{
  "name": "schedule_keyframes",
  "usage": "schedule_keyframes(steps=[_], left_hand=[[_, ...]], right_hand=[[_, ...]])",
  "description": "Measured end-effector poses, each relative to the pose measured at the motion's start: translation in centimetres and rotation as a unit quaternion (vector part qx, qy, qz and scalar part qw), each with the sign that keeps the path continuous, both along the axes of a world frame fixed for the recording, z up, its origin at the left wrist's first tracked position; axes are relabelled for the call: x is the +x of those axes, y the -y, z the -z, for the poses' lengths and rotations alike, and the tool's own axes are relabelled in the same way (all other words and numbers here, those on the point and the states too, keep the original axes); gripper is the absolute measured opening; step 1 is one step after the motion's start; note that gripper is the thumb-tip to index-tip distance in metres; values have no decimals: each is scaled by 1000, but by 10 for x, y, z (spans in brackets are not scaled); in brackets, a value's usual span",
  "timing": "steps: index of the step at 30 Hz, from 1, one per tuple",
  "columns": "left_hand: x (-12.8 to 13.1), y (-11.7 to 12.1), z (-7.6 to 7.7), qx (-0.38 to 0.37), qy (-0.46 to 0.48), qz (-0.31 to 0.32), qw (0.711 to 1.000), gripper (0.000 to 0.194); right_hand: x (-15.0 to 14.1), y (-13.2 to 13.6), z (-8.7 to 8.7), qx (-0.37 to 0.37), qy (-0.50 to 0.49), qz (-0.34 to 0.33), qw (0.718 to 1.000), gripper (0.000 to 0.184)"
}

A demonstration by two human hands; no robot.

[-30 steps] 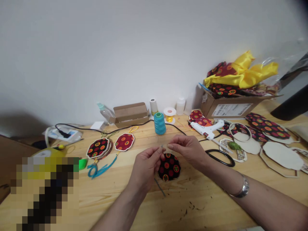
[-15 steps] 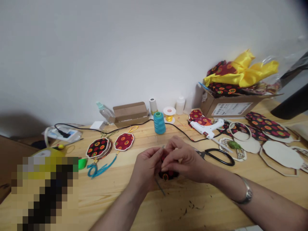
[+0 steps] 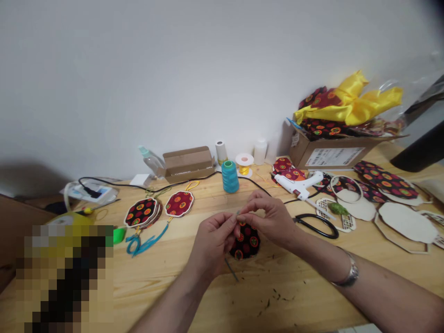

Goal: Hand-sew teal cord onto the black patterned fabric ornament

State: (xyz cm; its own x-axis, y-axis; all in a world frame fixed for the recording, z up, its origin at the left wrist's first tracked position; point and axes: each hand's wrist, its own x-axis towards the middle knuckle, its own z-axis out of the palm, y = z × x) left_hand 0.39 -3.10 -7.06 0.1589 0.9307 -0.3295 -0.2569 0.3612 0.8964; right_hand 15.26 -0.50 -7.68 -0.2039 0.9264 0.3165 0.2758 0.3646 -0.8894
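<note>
Over the table's middle, my left hand [image 3: 213, 233] is closed in a pinch on a bundle of blue-grey thread [image 3: 231, 269], whose tail hangs out below the palm. Thumb and index finger of my right hand [image 3: 272, 219] meet right beside the left fingertips, pinching at the thread's upper end; the fine strand itself is too small to make out. Under both hands lies a dark, flower-patterned fabric piece [image 3: 247, 245], partly covered. Black-handled scissors [image 3: 321, 226] lie by my right wrist, their blades hidden. A cone of teal thread [image 3: 230, 178] stands just beyond my hands.
To the left are patterned pendants [image 3: 179, 204] with teal tassels [image 3: 149, 245]. A white glue gun [image 3: 300, 185], pale wooden shapes [image 3: 407, 224] and a cardboard box [image 3: 329, 152] of fabric fill the right. An open narrow box [image 3: 189, 169] and a gold spool [image 3: 244, 164] line the wall.
My right hand crossed over in front of the left and the fabric piece, then drew back up to the left fingertips. The left hand kept its pinch, nearly still.
</note>
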Motion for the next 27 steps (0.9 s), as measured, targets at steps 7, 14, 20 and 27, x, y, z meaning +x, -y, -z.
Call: schedule_keyframes(steps=[7,14,20,27], left_hand=[[0,1,1,10,-22,9,1000,20],[-1,1,5,25,-38,13,999,19],[-2,0,5,13,-36,4,999,19],[0,0,4,22,-36,9,999,22]], right_hand=[[0,-1,-2,-36,-16,-4,999,9],[-2,-1,-3,-76,-33,-2,997,20],[1,-3,-1,-114,-77,16,990,33],[1,-3,0,-159,-109,-43,980,24]])
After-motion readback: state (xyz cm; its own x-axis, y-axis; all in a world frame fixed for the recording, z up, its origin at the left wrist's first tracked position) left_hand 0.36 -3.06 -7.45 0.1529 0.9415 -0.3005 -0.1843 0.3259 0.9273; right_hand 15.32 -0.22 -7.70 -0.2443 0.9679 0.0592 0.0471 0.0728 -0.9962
